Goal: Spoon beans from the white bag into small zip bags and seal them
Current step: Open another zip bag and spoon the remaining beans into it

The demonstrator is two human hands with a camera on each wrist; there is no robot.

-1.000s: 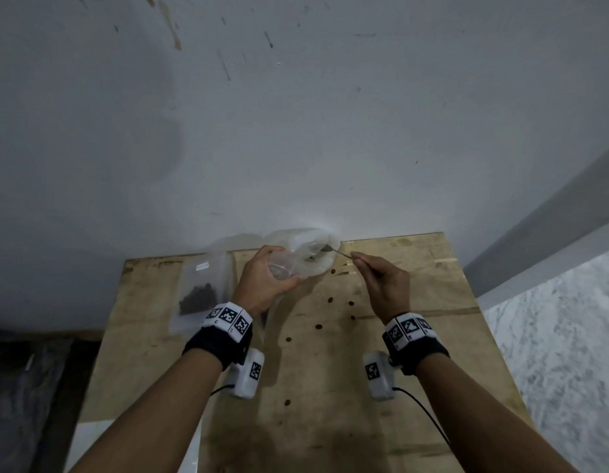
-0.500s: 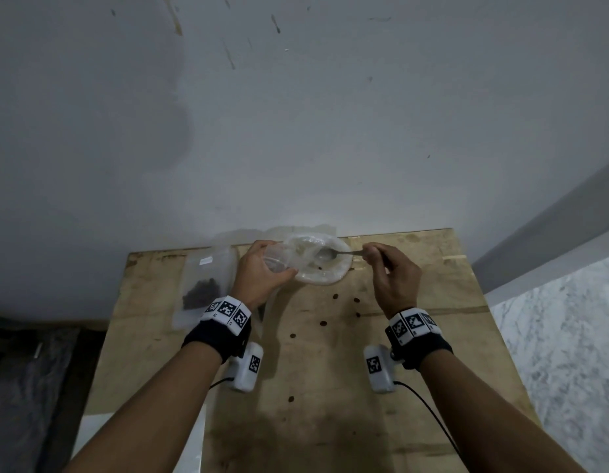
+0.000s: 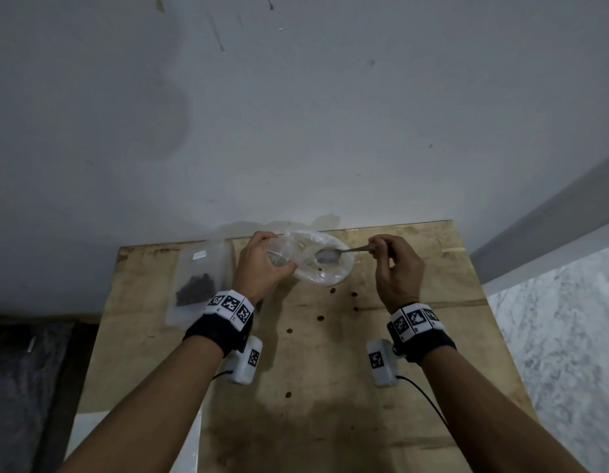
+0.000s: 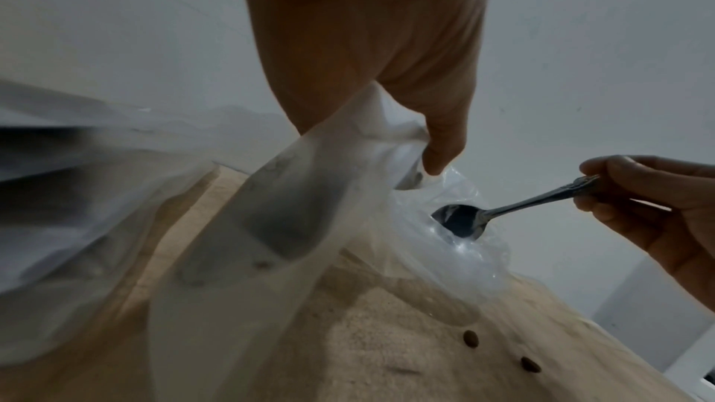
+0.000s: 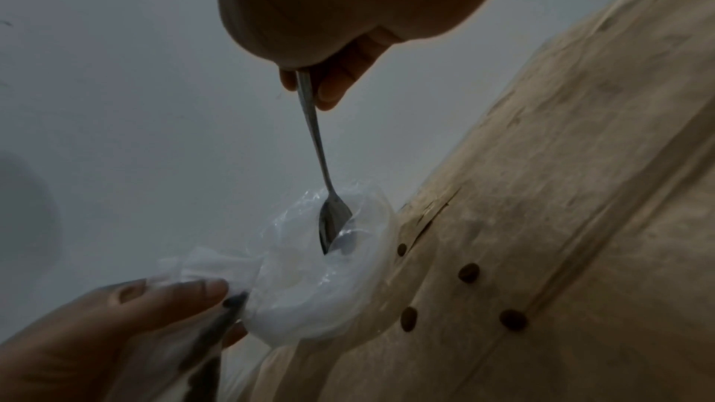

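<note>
1. A wooden table (image 3: 330, 387) stood with its far edge against a pale wall (image 3: 296, 114); marbled floor (image 3: 569, 336) showed past its right edge.
2. The white bag (image 3: 325, 268) sat at the far edge of the table, near the middle, its mouth rolled open and facing up.
3. A filled zip bag (image 3: 197, 279) with dark beans inside lay flat by the far left corner, partly hidden behind the left wrist.
4. The left hand (image 3: 262, 268) had its fingers and thumb curled round a small clear zip bag (image 3: 279, 257), held just beside the white bag's left rim; in the left wrist view this film blocked much of the table.
5. The right hand (image 3: 395, 268) pinched the handle of a metal spoon (image 3: 344, 251) between thumb and fingertips, the remaining fingers curled.
6. The spoon's bowl sat inside the white bag's mouth; what it carried could not be told.
7. Loose beans (image 3: 333, 290) lay scattered on the bare table, nearer than the white bag and between the two wrists.
</note>
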